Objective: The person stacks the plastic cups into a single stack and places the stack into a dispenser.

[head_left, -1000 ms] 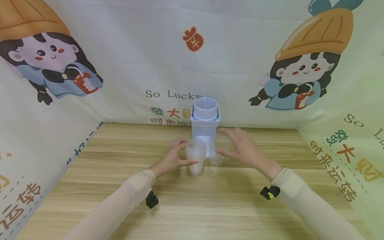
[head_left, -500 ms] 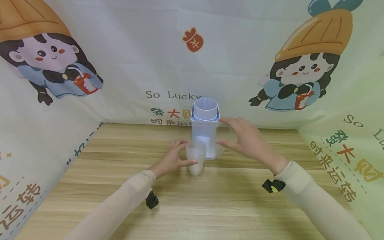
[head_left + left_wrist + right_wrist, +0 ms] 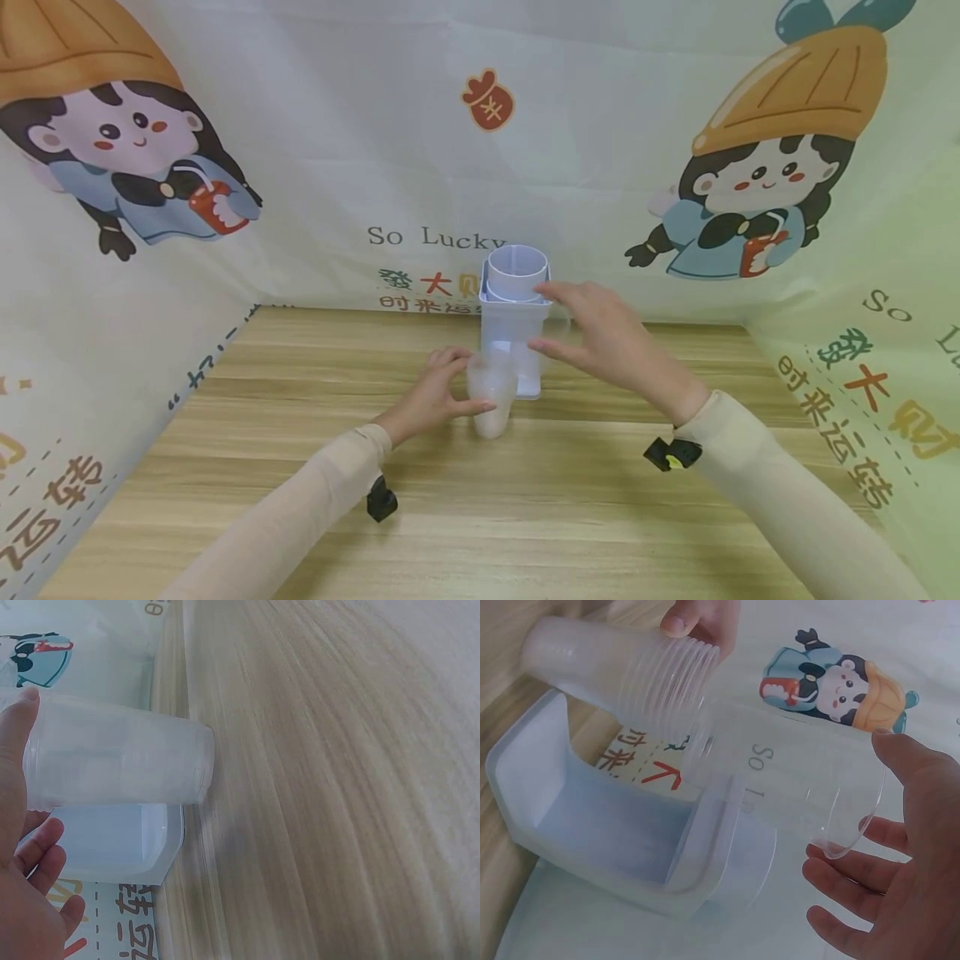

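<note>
In the head view, a stack of clear plastic cups (image 3: 491,400) stands upright on the table, in front of a pale blue-white cup dispenser (image 3: 512,325). My left hand (image 3: 433,393) grips this stack from the left, with the thumb at the front. Near the dispenser's upper right side, my right hand (image 3: 611,346) holds a single clear plastic cup (image 3: 795,776) off the table. The right wrist view shows the thumb and fingers at that cup's rim, its closed end pointing toward the stack and dispenser. Whether the single cup touches the dispenser, I cannot tell.
A round tube (image 3: 517,271) rises from the dispenser's square top. The wood-grain table (image 3: 450,517) ends at a printed cloth backdrop (image 3: 420,183) just behind the dispenser, and similar cloth hangs on both sides.
My right hand has lifted the single cup from low beside the dispenser to near its top, lately shifting a little left. The left hand and the stack stay in place.
</note>
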Demonstrator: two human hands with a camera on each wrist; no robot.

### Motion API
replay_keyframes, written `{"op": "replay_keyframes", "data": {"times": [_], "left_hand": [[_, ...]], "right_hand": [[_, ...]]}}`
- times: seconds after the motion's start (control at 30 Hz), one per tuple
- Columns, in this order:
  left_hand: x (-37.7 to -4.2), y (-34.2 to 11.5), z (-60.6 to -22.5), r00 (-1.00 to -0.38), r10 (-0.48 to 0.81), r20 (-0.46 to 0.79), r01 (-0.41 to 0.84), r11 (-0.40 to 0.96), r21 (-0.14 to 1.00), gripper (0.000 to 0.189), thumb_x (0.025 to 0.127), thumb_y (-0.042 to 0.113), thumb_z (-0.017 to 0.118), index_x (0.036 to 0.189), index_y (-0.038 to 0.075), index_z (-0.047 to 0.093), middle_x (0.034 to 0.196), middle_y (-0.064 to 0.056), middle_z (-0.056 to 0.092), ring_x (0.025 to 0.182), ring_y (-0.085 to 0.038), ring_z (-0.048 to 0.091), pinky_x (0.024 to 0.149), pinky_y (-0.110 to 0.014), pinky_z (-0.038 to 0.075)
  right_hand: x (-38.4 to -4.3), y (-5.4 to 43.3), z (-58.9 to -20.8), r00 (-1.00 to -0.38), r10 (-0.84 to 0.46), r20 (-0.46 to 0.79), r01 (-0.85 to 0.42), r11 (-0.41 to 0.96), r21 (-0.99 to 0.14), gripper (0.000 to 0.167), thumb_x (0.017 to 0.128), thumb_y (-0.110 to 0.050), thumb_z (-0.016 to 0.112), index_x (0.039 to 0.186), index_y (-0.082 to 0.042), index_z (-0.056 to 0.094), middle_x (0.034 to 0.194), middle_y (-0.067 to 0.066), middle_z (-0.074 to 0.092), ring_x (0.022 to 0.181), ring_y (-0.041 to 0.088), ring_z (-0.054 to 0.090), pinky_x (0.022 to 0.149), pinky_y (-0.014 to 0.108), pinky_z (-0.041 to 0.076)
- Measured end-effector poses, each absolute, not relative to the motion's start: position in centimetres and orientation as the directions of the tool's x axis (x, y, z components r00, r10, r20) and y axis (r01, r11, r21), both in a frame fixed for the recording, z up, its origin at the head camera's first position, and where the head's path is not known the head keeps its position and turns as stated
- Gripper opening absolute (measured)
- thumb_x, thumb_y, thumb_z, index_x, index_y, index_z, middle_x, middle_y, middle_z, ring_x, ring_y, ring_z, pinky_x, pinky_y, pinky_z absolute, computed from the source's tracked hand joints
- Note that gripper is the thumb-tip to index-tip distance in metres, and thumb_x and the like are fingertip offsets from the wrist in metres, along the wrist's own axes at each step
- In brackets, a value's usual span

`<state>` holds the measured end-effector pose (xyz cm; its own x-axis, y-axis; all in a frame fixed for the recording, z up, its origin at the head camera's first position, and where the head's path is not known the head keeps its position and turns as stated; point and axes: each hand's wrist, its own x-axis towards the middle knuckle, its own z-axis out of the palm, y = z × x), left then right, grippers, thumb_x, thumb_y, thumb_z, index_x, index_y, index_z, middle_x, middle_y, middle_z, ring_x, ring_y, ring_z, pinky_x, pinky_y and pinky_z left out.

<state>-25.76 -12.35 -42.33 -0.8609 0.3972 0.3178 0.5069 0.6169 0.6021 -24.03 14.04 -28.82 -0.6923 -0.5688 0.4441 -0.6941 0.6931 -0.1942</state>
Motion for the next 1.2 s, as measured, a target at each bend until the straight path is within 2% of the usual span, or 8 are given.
{"op": "replay_keyframes", "data": {"times": [0.2,0.43,0.57,0.7,0.9,1.2], "left_hand": [[-25.8,-12.4,-42.4,-0.853,0.4,0.335,0.521,0.619,0.588,0.067,0.076,0.035,0.086,0.128,0.0,0.061,0.133,-0.016,0.054,0.127,-0.033,0.045,0.108,-0.053,0.042],[-26.1,-12.5,-42.7,-0.846,0.41,0.342,0.532,0.604,0.594,0.066,0.076,0.035,0.085,0.128,0.002,0.062,0.13,-0.012,0.055,0.124,-0.03,0.045,0.107,-0.051,0.043],[-26.1,-12.5,-42.8,-0.842,0.413,0.346,0.538,0.599,0.594,0.067,0.076,0.036,0.086,0.129,0.003,0.062,0.129,-0.011,0.055,0.123,-0.029,0.045,0.107,-0.05,0.042],[-26.1,-12.5,-42.8,-0.838,0.416,0.352,0.544,0.595,0.592,0.067,0.076,0.035,0.085,0.129,0.002,0.061,0.129,-0.011,0.056,0.122,-0.029,0.046,0.105,-0.05,0.044],[-26.0,-12.5,-42.7,-0.838,0.414,0.356,0.545,0.594,0.591,0.067,0.076,0.035,0.085,0.13,0.002,0.061,0.129,-0.011,0.056,0.121,-0.029,0.046,0.104,-0.05,0.045],[-25.9,-12.5,-42.7,-0.843,0.405,0.353,0.537,0.613,0.579,0.064,0.076,0.037,0.084,0.128,0.005,0.063,0.13,-0.011,0.055,0.122,-0.029,0.045,0.105,-0.05,0.042]], "right_hand": [[-24.6,12.1,-28.6,-0.654,-0.613,0.443,-0.734,0.656,-0.176,0.068,0.087,-0.046,0.072,0.14,-0.008,0.052,0.135,0.011,0.063,0.12,0.032,0.061,0.104,0.049,0.047],[-24.8,10.4,-28.7,-0.608,-0.65,0.456,-0.773,0.615,-0.156,0.067,0.089,-0.045,0.07,0.14,-0.007,0.051,0.139,0.009,0.061,0.126,0.031,0.058,0.108,0.05,0.045],[-24.9,10.0,-28.9,-0.596,-0.656,0.463,-0.782,0.606,-0.147,0.067,0.089,-0.046,0.07,0.14,-0.008,0.051,0.138,0.009,0.061,0.125,0.03,0.059,0.107,0.05,0.045],[-25.0,9.8,-29.2,-0.6,-0.658,0.456,-0.78,0.607,-0.151,0.067,0.089,-0.046,0.07,0.14,-0.008,0.051,0.137,0.01,0.062,0.123,0.03,0.06,0.106,0.051,0.046],[-25.0,9.7,-30.0,-0.639,-0.648,0.414,-0.756,0.629,-0.181,0.067,0.089,-0.048,0.07,0.141,-0.012,0.05,0.136,0.011,0.062,0.122,0.032,0.06,0.105,0.053,0.046],[-25.3,9.4,-32.1,-0.627,-0.661,0.413,-0.767,0.617,-0.176,0.066,0.088,-0.046,0.071,0.14,-0.01,0.051,0.133,0.013,0.063,0.121,0.032,0.06,0.103,0.049,0.049]]}}
